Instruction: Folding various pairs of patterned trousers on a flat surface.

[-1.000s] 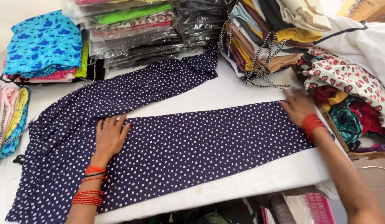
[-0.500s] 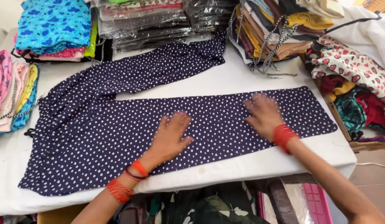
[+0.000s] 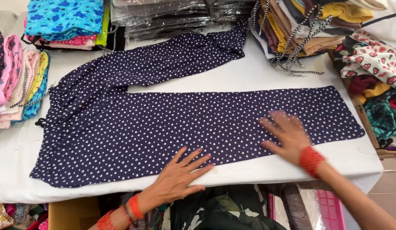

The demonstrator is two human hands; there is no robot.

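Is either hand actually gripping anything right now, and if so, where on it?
Nothing is gripped. Both the left hand and the right hand lie flat, fingers spread, on the near leg of the navy dotted trousers, pressing on the fabric.

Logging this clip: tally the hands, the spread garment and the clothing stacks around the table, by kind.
Hands: 2, left hand, right hand
Navy dotted trousers: 1
Folded cloth stacks: 4
Plastic-wrapped packet stacks: 1
Total: 8

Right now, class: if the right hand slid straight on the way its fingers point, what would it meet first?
The right hand lies flat on the navy dotted trousers, fingers pointing up-left. It would cross more of that leg, then bare white table, probably toward the plastic-wrapped packs.
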